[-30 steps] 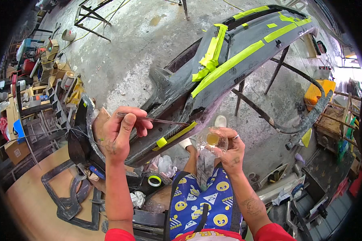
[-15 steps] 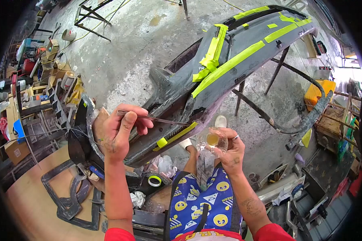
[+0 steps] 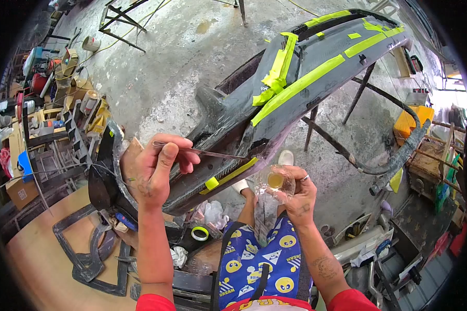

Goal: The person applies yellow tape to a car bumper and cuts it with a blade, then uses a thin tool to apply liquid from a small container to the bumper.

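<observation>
My left hand (image 3: pixel 161 168) pinches a thin metal strip (image 3: pixel 220 154) with a looped end, between thumb and fingers. The strip points right, its tip over the near end of a long dark car bumper (image 3: pixel 290 111). In my right hand (image 3: pixel 301 199) is a clear plastic cup (image 3: pixel 261 182), tilted toward me, with yellowish liquid (image 3: pixel 275 180) at its bottom. The strip's tip is left of the cup and apart from it. Bright yellow-green tape (image 3: pixel 298 89) runs along the bumper, and a shorter strip of tape (image 3: pixel 233 175) lies on its near edge.
A metal stand (image 3: pixel 354 98) supports the bumper. Dark frame pieces (image 3: pixel 80 264) lie on a tan board (image 3: pixel 33 249) at lower left, near a tape roll (image 3: pixel 199 233). Clutter lines the left side. At right stand a yellow container (image 3: pixel 406 122) and a wooden box (image 3: pixel 431 155).
The bumper and floor sit slightly lower and further right in view. Both hands keep nearly the same pose, still holding the metal strip and the cup.
</observation>
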